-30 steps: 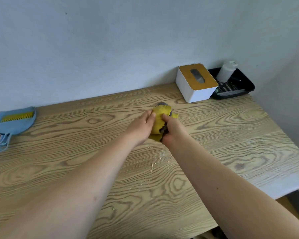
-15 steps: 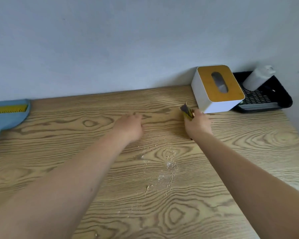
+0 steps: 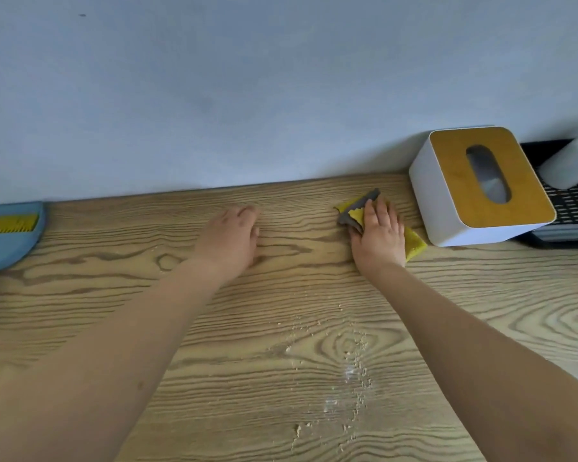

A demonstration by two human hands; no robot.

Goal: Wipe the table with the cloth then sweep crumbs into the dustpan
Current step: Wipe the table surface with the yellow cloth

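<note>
A yellow and grey cloth [image 3: 354,210] lies flat on the wooden table [image 3: 114,295] near the back wall, and my right hand [image 3: 379,236] presses down on it with fingers spread. My left hand [image 3: 229,238] rests palm down on the bare wood to the left of it, holding nothing. Pale crumbs [image 3: 354,365] are scattered over the wood between my forearms. A blue dustpan [image 3: 10,248] with a yellow-bristled brush [image 3: 9,224] in it sits at the far left against the wall.
A white tissue box with a wooden lid [image 3: 477,188] stands just right of the cloth. Behind it is a black tray [image 3: 571,215] holding a white bottle [image 3: 571,161]. The wall runs along the table's back edge.
Both hands held the bunched cloth a second ago. The left hand let go and moved left onto the wood; the right hand carried the cloth toward the tissue box and flattened it.
</note>
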